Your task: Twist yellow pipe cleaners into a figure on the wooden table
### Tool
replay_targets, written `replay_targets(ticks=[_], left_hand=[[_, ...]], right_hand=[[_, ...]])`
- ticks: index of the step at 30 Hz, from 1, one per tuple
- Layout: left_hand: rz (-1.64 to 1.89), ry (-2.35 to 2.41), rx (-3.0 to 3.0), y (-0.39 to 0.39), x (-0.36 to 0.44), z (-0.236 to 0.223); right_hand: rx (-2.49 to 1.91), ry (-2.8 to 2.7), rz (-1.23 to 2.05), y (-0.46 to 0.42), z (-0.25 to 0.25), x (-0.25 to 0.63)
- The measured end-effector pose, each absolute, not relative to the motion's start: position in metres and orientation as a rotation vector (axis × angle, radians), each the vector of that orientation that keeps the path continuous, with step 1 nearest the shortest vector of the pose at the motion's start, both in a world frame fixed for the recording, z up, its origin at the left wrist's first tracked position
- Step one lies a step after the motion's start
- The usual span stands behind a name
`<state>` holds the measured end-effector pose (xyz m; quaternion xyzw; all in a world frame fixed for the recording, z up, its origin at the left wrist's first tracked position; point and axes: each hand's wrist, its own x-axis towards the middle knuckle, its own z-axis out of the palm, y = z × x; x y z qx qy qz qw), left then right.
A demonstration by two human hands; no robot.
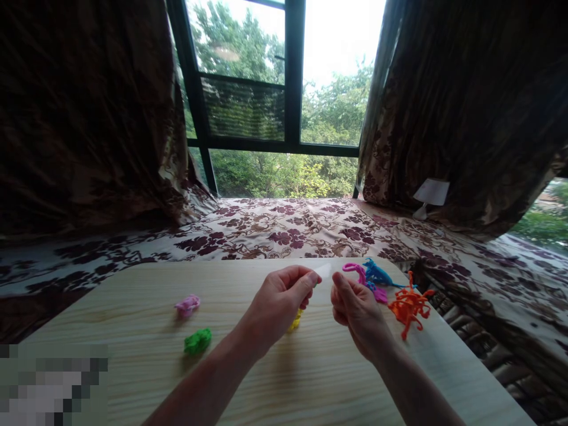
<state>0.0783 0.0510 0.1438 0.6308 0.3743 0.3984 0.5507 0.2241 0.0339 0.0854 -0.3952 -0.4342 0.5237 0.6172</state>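
Above the middle of the table, my left hand (288, 296) is closed, thumb pressed to fingers, with a tiny green bit showing at the fingertips. What it pinches is mostly hidden. My right hand (355, 305) is also closed, thumb against curled fingers, and its contents cannot be made out. A pale, thin sliver (326, 270) shows in the gap between the hands; I cannot tell whether either hand touches it. Partly covered by my left hand is a yellow piece (295, 321). Just beyond my right hand lie a pink curled figure (355, 270) and a blue figure (377, 272).
An orange, many-armed figure (409, 305) lies near the right edge of the wooden table (146, 284). A pink crumpled lump (187, 305) and a green lump (197, 341) sit at left. Beyond are flowered cloth (284, 228), a small lamp (431, 194) and a window.
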Motion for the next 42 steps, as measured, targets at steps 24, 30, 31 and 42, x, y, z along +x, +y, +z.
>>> replay_targets(ticks=[24, 30, 31, 42], left_hand=[[1.099, 0.87, 1.179, 0.064, 0.047, 0.13], [1.073, 0.931, 1.131, 0.058, 0.036, 0.121], [1.074, 0.935, 1.14, 0.059, 0.034, 0.119], [0.968, 0.886, 1.382, 0.057, 0.027, 0.114]], right_hand=[[-1.007, -1.169, 1.243, 0.037, 0.083, 0.236], [-0.974, -1.216, 1.222, 0.033, 0.085, 0.231], [-0.979, -1.227, 1.202, 0.033, 0.084, 0.23], [-0.952, -1.672, 0.554, 0.039, 0.113, 0.194]])
